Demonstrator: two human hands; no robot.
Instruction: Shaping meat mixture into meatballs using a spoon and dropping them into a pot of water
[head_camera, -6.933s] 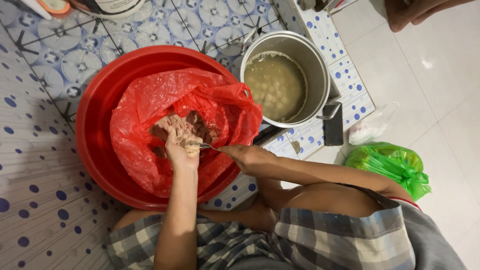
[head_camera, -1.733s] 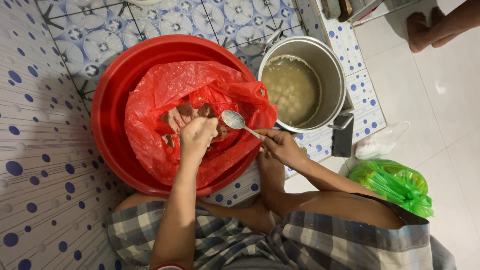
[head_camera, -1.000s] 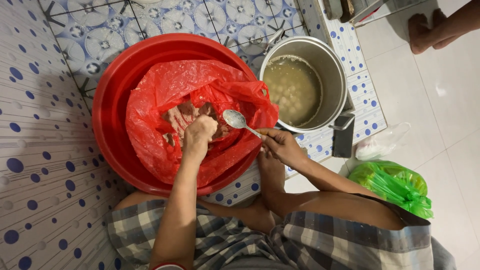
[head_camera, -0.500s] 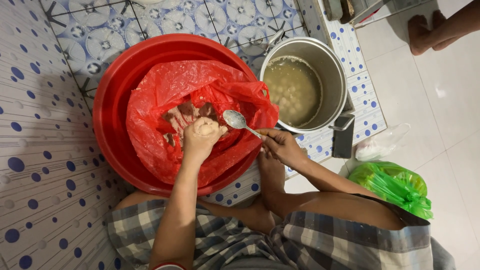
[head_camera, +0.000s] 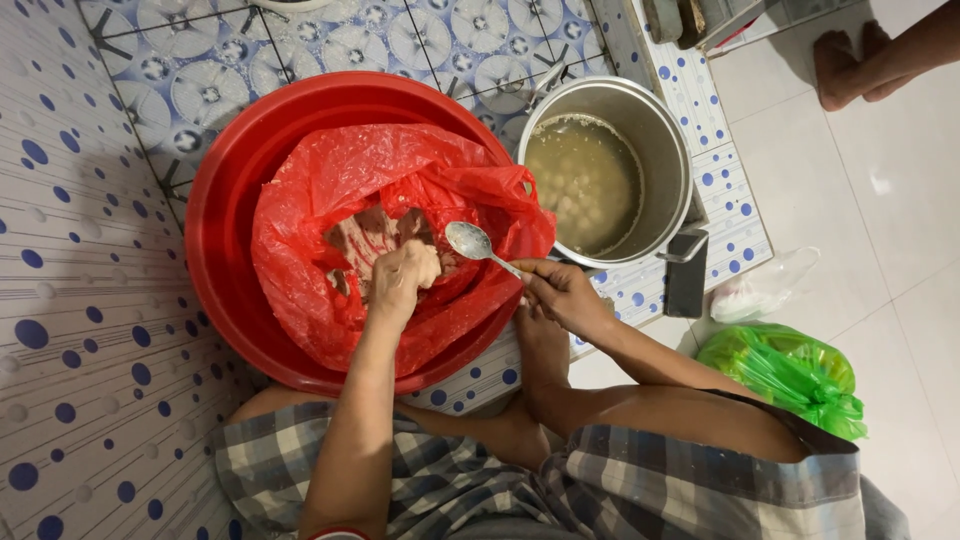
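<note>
1. On the tiled floor, a red basin holds a red plastic bag opened over a pinkish meat paste.
2. The left hand sits in the bag, its fingers pressed together in a fist around a lump of the paste, which shows pale at the top of the fist.
3. The right hand pinches the handle of a metal spoon, whose bowl hangs just beside the fist, over the bag.
4. A steel pot of cloudy broth with pale balls in it stands right of the basin, touching its rim or nearly so.
5. Risk, as I judge it: squeezed paste could miss the spoon and drop back, since the spoon's bowl stands apart from the fist; a sticky ball could also cling to the spoon, or splash broth if dropped from high.
6. Against half a second ago, the fist has closed tighter and turned slightly; the spoon has barely shifted. Compared with the earliest frame, the spoon is lifted clear of the paste.
</note>
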